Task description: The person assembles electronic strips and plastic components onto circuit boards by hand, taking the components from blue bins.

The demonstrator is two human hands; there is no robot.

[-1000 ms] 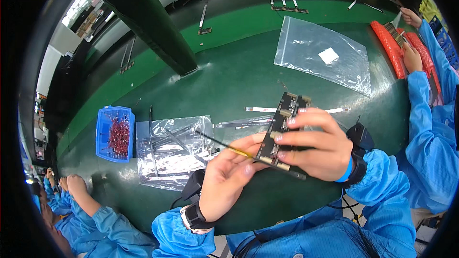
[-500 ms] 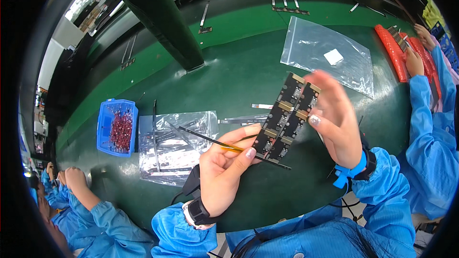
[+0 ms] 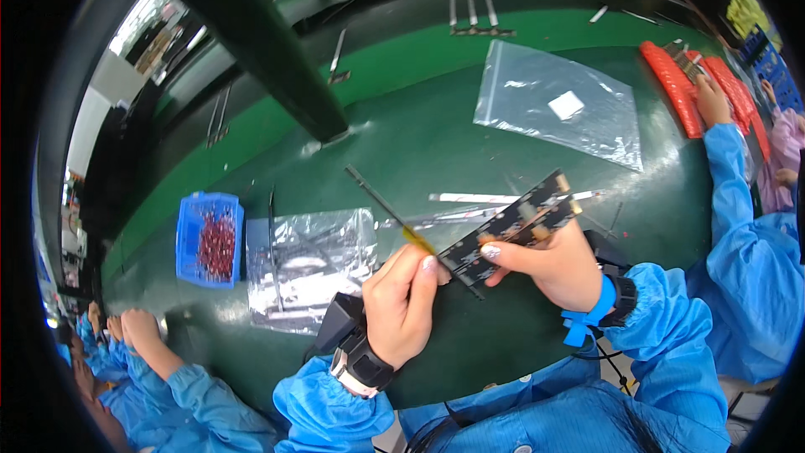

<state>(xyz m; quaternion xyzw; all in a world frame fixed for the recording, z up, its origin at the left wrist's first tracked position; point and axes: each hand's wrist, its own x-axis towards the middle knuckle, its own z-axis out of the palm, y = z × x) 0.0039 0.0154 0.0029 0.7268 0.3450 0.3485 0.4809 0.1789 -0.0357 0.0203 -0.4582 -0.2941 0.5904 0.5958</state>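
Note:
My left hand (image 3: 401, 302) is closed in a pinch at the lower left end of a black circuit board panel (image 3: 507, 222). From its fingertips a thin dark strip with a yellow section (image 3: 415, 237) slants up to the left, and its other end shows below the panel. My right hand (image 3: 549, 264) grips the panel from the right, thumb across its face and fingers underneath. Tan and metallic pads line the panel, which is tilted above the table. Which parts the left fingertips pinch is partly hidden.
Left of my hands lie a clear bag of strips (image 3: 314, 273) and a blue bin of small red parts (image 3: 189, 239). Beyond the panel are loose strips (image 3: 474, 198) and a clear zip bag (image 3: 537, 88). A green post (image 3: 268, 50) rises behind. Co-workers sit on both sides.
The panel has tipped flatter and turned to the right. My right hand has gone from loosely touching its upper edge to gripping it lower down. The dark strip now points more steeply upward.

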